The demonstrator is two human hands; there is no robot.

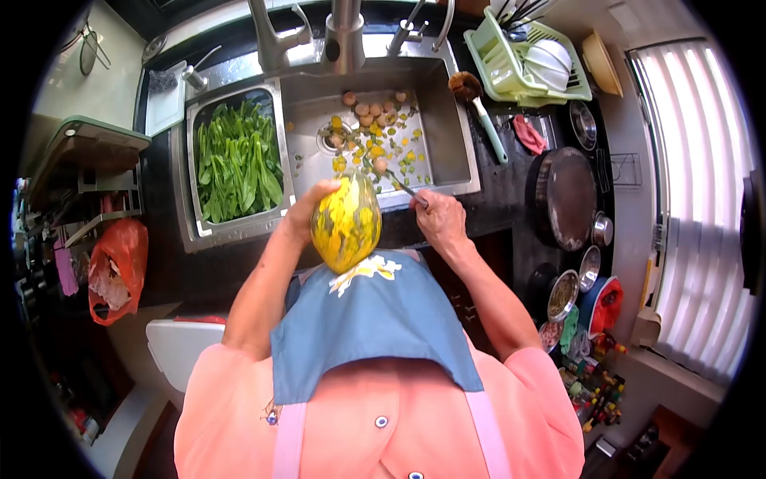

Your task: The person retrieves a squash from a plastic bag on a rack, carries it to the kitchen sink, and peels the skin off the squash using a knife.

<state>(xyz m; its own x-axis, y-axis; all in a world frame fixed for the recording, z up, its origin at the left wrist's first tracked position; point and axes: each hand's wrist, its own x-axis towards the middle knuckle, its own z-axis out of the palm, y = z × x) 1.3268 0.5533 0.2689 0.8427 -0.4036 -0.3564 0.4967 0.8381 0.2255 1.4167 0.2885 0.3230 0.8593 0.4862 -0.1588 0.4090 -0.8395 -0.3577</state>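
A yellow and green mottled squash (345, 227), its rind partly pared to yellow, is held upright over the sink's front edge by my left hand (313, 206), which wraps its left side. My right hand (439, 219) is closed round the handle of a small tool (405, 186), likely a peeler or knife, whose tip points toward the sink at upper left. A small gap separates the tool from the squash. Bits of green and yellow peel (375, 150) and several round brownish pieces (369, 112) lie in the steel sink (447, 120).
Leafy greens (239, 160) fill the left basin. Right of the sink lie a brush (488, 128), a green dish rack (503, 72), a pink cloth (528, 134) and a round dark board (565, 198). A red bag (118, 259) hangs at left. Faucets (343, 44) stand behind the sink.
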